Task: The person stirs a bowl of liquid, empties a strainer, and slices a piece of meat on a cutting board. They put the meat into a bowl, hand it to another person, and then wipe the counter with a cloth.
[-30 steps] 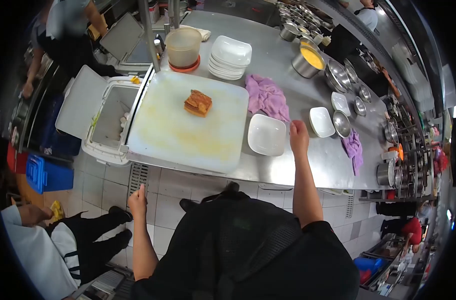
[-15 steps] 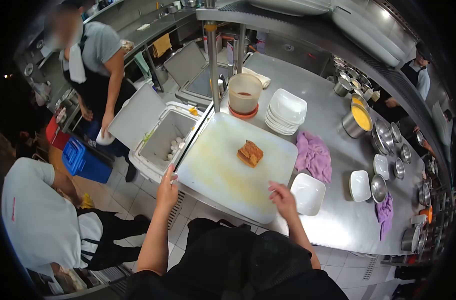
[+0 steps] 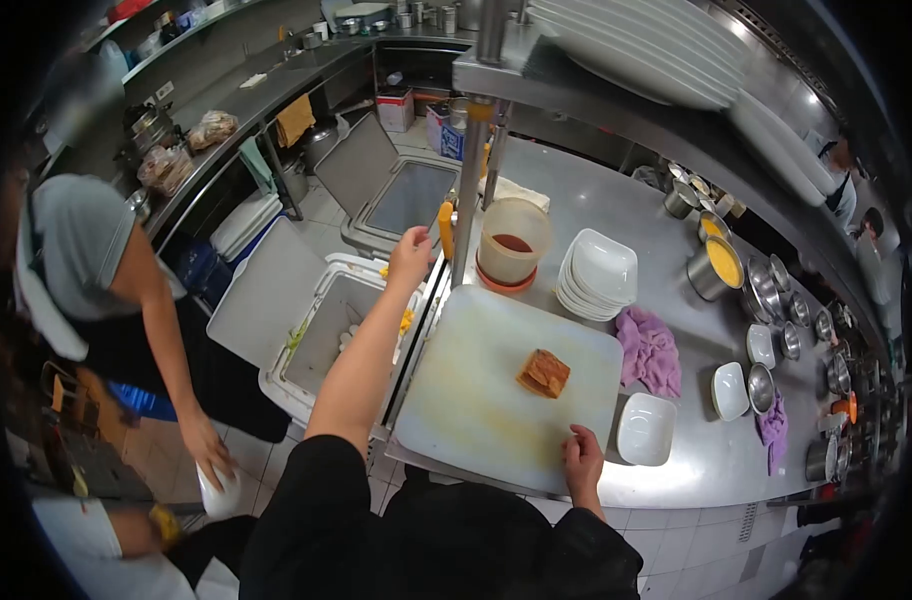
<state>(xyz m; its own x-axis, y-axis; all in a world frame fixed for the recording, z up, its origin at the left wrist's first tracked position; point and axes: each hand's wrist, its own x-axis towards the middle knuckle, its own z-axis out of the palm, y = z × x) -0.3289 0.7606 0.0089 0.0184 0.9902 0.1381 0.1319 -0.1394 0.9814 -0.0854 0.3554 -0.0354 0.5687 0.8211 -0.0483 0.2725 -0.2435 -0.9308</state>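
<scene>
A browned block of food (image 3: pixel 544 373) rests on the white cutting board (image 3: pixel 476 400). My left hand (image 3: pixel 411 258) is raised beyond the board's far left corner, beside an orange handle (image 3: pixel 446 230) at the shelf post. Its fingers are loosely bent with a gap to the handle, and nothing shows in them. At the board's near right edge is my right hand (image 3: pixel 583 462), fingers slightly curled and apart, holding nothing. A plastic tub with dark liquid (image 3: pixel 513 243) stands behind the board.
Stacked white dishes (image 3: pixel 601 270), a purple cloth (image 3: pixel 649 350) and a white dish (image 3: pixel 646 430) sit right of the board. An open bin (image 3: pixel 326 335) is at the left. A co-worker's hand (image 3: pixel 208 452) holds a white object. A shelf overhangs the table.
My left hand has moved forward and up from the board's left edge toward the orange handle. My right hand stays near the right edge. The view has shifted, and the co-worker appears nearer.
</scene>
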